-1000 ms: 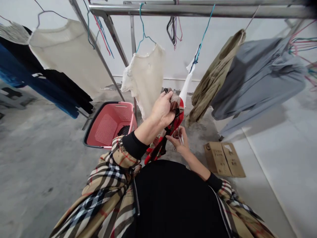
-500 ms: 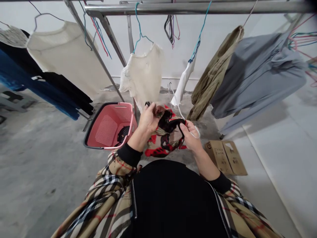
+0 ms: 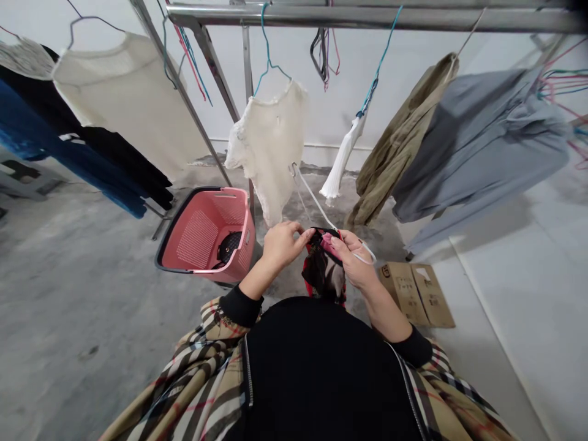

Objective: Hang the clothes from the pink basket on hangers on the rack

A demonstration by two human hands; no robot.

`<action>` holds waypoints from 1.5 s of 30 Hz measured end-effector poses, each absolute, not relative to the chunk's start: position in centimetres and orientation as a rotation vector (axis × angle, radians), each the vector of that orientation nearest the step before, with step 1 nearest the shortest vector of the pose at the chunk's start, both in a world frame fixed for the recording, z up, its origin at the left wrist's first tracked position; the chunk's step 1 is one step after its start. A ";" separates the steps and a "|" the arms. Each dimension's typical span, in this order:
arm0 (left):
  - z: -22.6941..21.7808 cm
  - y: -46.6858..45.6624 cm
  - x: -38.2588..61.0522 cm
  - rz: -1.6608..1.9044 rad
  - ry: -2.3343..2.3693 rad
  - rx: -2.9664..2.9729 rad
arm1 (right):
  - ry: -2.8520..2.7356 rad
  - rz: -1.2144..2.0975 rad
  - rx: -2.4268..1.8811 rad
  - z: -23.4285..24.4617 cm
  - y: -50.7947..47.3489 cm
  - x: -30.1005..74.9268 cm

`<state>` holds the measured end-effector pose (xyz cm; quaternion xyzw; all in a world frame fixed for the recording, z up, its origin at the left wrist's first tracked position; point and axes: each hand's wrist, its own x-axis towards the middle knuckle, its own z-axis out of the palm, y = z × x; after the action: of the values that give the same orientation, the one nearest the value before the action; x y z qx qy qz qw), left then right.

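My left hand [image 3: 281, 243] and my right hand [image 3: 354, 260] are both closed on the top edge of a red, black and tan patterned garment [image 3: 323, 275] that hangs down in front of my body. My right hand also grips a white wire hanger [image 3: 312, 195]; its hook points up and to the left, toward the cream lace top [image 3: 269, 147]. The two hands sit close together, a little below the hanging clothes.
A metal rail [image 3: 367, 17] overhead carries clothes on hangers: a cream sweater [image 3: 128, 101], a white pleated piece [image 3: 342, 160], an olive garment [image 3: 399, 138], a grey shirt [image 3: 478, 138]. A pink laundry basket [image 3: 206, 236] stands on the left floor; flattened cardboard [image 3: 416, 294] lies right.
My left hand has come down from head height to meet my right hand. The garment is now bunched between them, and the hanger's hook has swung up.
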<state>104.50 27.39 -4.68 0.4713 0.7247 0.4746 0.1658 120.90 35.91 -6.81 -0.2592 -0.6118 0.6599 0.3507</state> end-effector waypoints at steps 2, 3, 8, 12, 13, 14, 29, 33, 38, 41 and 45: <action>-4.2 27.2 104.7 1.425 1.896 1.477 | -1.628 1.677 -0.664 -6.8 35.9 121.0; -4.0 27.3 104.9 1.448 1.787 1.518 | -1.651 1.662 -0.657 -6.8 36.0 121.1; -4.2 28.1 106.0 1.450 1.486 1.379 | -1.768 1.571 -0.685 -6.5 36.2 121.5; -5.0 28.4 106.4 1.406 1.413 1.367 | -1.863 1.490 -0.712 -5.9 36.1 121.8; -5.2 28.4 106.5 1.389 1.401 1.376 | -1.897 1.472 -0.716 -5.7 36.0 121.9; -5.5 28.4 106.6 1.384 1.392 1.372 | -1.932 1.449 -0.721 -5.5 36.0 121.9; -6.1 27.2 104.5 1.152 1.125 1.139 | -2.186 1.269 -0.673 -5.3 37.1 123.0; -6.7 27.0 104.6 1.170 1.163 1.067 | -2.210 1.211 -0.710 -5.5 37.4 123.0; -5.9 26.8 105.1 1.162 1.172 0.986 | -2.231 1.173 -0.719 -5.9 37.7 122.8; -5.1 26.8 105.1 1.232 1.149 0.856 | -2.169 1.232 -0.757 -5.7 37.7 123.1; -4.8 26.8 104.4 1.465 1.163 0.563 | -1.992 1.221 -0.882 -5.8 38.4 125.7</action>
<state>104.37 26.82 -4.75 0.2389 0.4935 0.6216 0.5595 125.75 38.38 -5.83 -0.3351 -0.7566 0.4638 0.3164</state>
